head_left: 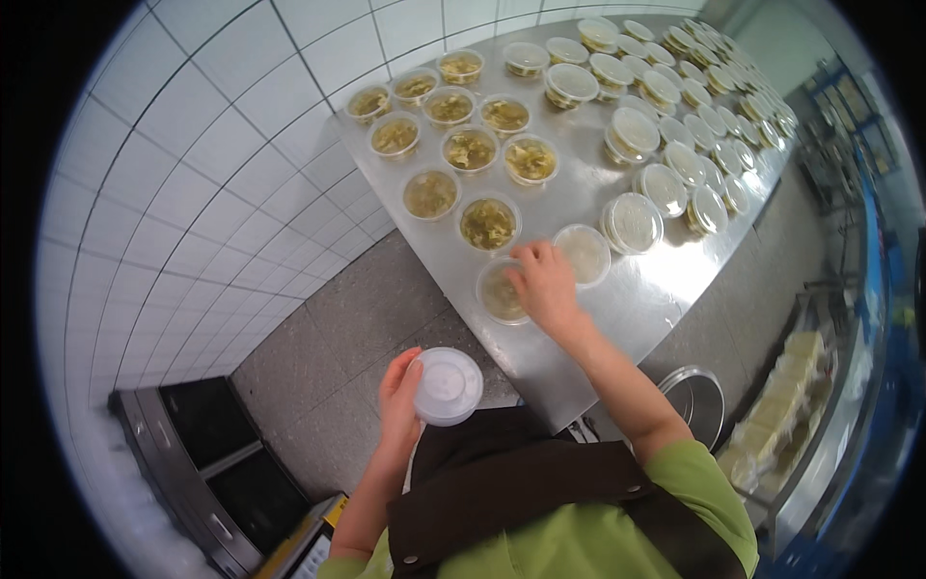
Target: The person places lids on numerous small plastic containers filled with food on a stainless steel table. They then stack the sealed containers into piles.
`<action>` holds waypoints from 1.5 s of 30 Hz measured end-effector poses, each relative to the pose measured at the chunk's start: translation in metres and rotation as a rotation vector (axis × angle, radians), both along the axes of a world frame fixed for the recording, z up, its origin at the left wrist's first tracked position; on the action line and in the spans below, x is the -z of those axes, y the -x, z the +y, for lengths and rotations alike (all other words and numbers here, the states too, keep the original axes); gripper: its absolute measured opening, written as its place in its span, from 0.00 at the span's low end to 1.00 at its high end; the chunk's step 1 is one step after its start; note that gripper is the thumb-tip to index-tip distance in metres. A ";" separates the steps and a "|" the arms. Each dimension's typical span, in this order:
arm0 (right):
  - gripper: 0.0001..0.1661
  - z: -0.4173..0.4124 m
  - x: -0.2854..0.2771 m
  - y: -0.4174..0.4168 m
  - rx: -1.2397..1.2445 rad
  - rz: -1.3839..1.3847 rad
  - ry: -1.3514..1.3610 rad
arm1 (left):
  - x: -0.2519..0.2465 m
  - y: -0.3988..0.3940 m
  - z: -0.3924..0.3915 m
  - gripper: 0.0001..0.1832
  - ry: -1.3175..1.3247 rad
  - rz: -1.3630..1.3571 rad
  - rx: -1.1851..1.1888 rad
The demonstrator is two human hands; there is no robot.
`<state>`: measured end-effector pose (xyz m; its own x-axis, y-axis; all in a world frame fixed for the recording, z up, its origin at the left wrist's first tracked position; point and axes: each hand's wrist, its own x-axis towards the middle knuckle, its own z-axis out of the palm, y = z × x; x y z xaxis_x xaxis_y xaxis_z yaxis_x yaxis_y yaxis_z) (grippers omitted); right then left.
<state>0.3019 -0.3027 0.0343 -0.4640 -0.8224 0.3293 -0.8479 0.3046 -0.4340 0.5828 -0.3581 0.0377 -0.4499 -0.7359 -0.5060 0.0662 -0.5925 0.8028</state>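
Observation:
My left hand [400,391] grips a stack of round translucent plastic lids [450,383] by its edge, off the table's near side. Above the steel table, my right hand [548,282] reaches over the right rim of a covered plastic bowl [499,297]. Its fingertips are at the lid, slightly blurred, and whether they pinch it is unclear. Just right of that hand sits another covered bowl [584,253]. Beyond the fingers stands an uncovered bowl [490,223] of yellowish-green soup with pale shreds. More uncovered soup bowls [469,148] extend towards the tiled wall.
Many lidded bowls [631,221], some stacked, cover the right and far parts of the stainless steel table [571,344]. A round metal pot [694,402] stands below its right edge. Wrapped pale blocks [778,398] lie at right. Dark-fronted equipment [210,434] is at lower left.

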 end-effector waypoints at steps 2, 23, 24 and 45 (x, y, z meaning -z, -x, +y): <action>0.33 0.001 -0.008 -0.030 0.011 0.010 0.014 | -0.001 -0.020 -0.018 0.15 -0.022 -0.032 0.053; 0.34 0.013 -0.022 -0.069 0.225 0.051 -0.087 | -0.021 -0.029 -0.099 0.15 -0.077 -0.006 0.406; 0.35 0.012 -0.029 -0.060 0.276 0.062 -0.041 | -0.023 -0.022 -0.103 0.15 -0.076 0.003 0.416; 0.15 -0.035 -0.063 -0.064 0.161 -0.465 0.096 | -0.071 0.146 -0.180 0.15 0.187 -0.091 1.131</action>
